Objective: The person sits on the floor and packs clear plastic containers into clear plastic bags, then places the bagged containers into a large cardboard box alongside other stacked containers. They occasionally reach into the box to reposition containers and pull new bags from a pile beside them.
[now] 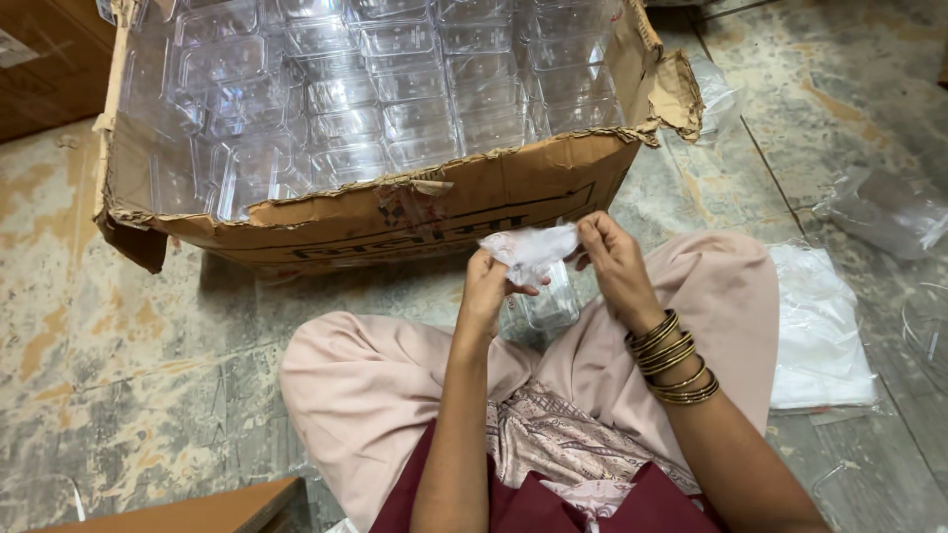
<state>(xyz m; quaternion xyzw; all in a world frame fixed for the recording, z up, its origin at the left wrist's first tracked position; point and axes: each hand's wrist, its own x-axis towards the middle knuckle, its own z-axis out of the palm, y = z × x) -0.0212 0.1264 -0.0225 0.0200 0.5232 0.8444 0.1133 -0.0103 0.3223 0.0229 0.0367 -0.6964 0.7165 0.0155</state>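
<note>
This looks like a small packing workroom or storeroom where the work is done seated on the floor. A torn cardboard carton [395, 207] stands on a worn, mottled stone floor [128, 355], filled with rows of stacked clear plastic containers [395, 89]. To the right lie a pile of flat white plastic bags [820, 336] and loose clear wrappers [889, 212], with brown cardboard edges at the far left and near left.

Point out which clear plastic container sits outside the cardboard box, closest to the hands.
The lone clear container on the floor between the knees, just below the left hand and right hand. All the others sit stacked inside the cardboard box.
</note>
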